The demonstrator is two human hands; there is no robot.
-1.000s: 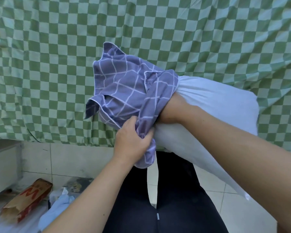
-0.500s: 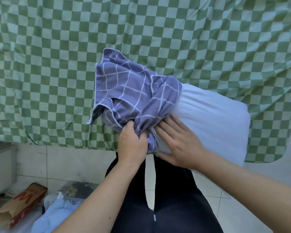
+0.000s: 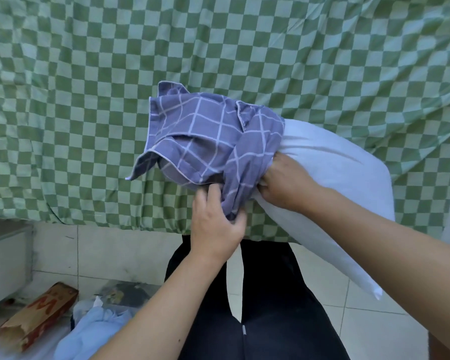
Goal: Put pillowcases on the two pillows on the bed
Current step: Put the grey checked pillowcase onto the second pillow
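Left hand (image 3: 216,222) pinches the bunched lower edge of the purple pillowcase (image 3: 208,141), which rises above it. Right hand (image 3: 286,183), just beside, grips that pillowcase's rim against the white pillow (image 3: 335,178) stretching rightward, over the checkered bed (image 3: 89,100).

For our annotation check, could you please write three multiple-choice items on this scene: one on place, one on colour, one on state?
1. Where is the brown paper bag?
A on the bed
B on the floor, lower left
C on the pillow

2. What colour is the pillowcase?
A purple with white grid lines
B red
C plain yellow

3. How far is the pillow covered?
A fully
B one end only
C not at all

Answers:
1 B, the paper bag lies on the floor.
2 A, the pillowcase shows it.
3 B, most of the pillow is bare white.
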